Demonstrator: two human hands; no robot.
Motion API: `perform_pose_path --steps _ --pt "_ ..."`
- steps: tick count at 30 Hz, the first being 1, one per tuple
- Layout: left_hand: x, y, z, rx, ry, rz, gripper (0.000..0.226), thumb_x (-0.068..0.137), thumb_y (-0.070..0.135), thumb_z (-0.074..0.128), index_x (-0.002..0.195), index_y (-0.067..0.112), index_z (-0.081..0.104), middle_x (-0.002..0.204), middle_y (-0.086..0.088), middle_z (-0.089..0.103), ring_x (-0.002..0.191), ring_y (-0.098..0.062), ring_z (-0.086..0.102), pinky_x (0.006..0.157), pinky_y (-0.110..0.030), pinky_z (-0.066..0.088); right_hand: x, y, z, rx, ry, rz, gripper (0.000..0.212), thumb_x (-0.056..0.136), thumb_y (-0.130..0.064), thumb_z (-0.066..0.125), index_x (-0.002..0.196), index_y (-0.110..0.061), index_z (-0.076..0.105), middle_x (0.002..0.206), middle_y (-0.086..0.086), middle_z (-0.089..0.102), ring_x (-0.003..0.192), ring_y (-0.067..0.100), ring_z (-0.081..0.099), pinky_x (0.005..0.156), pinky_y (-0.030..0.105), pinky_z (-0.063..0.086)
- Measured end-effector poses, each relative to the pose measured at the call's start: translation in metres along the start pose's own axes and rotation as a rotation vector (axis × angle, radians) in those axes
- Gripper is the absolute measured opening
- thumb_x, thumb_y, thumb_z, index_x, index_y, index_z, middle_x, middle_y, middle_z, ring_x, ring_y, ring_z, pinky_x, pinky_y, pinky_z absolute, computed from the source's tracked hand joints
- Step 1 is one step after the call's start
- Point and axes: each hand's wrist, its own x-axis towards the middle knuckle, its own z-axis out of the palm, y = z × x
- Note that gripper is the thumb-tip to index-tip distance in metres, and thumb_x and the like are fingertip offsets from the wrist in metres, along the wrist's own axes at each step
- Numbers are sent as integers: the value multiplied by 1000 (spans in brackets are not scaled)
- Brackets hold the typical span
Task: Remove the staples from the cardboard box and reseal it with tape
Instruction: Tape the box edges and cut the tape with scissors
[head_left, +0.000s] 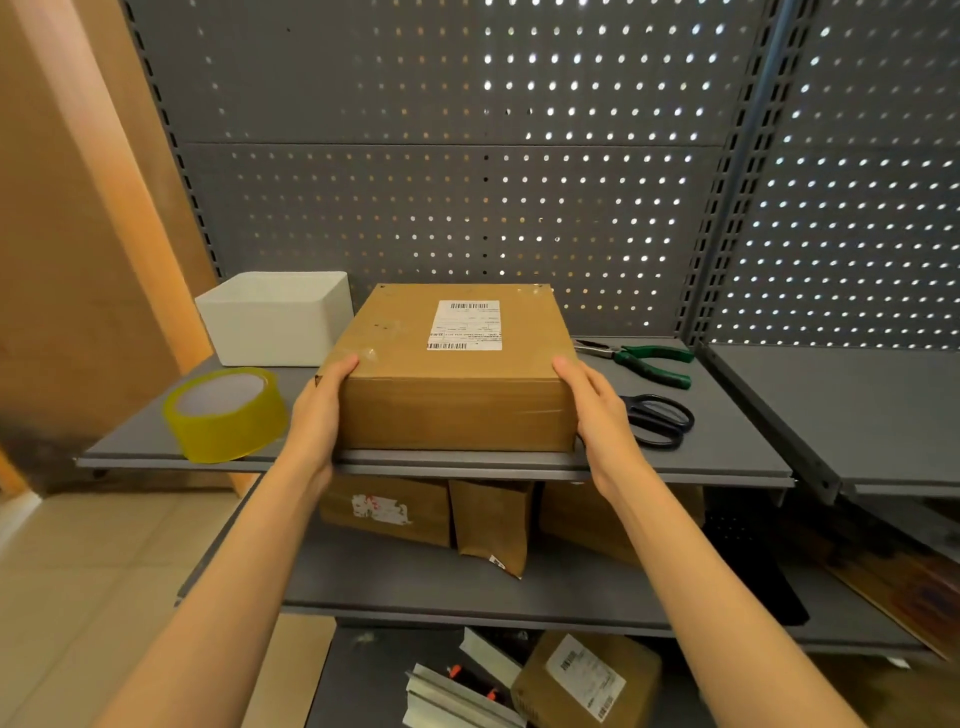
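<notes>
Flat brown cardboard box, white shipping label on top, sits at front edge of grey metal shelf. Left hand and right hand press its side walls, fingers straight, thumbs on top corners. Yellowish glossy tape roll left, just beside left wrist. White foam container behind-left, close beside box. Green-handled pliers and black scissors right; scissors just beside right hand. Perforated panel behind.

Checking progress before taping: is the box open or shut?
Shut: the box top lies flat, label up, with both hands at its sides.
</notes>
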Motion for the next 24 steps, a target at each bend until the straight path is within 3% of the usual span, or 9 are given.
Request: perform_pose_path --steps 7,13,19,24 --pt "17 1 2 12 11 9 66 81 60 53 136 24 42 115 5 49 101 -15 45 86 -31 31 12 -1 4 -58 7 13 63 85 -57 51 139 -29 36 135 0 45 116 17 46 88 31 40" --pt "28 1 1 45 8 -2 74 80 64 51 140 23 36 129 3 45 106 -13 39 90 -30 26 19 -3 9 -122 -6 16 65 87 -58 47 142 -28 32 138 1 42 111 15 43 88 31 38" --pt "38 7 0 87 -14 -40 82 80 66 50 144 20 29 146 -2 36 129 -22 35 104 -34 23 23 -7 12 -174 -41 35 69 88 -60 42 146 -27 26 144 1 38 125 20 40 90 31 34" --pt "37 7 1 111 0 -33 83 80 68 48 144 20 29 146 -2 38 128 -21 36 96 -31 25 22 -8 12 -212 -57 44 72 86 -64 38 147 -28 23 146 1 36 129 22 37 97 35 35"
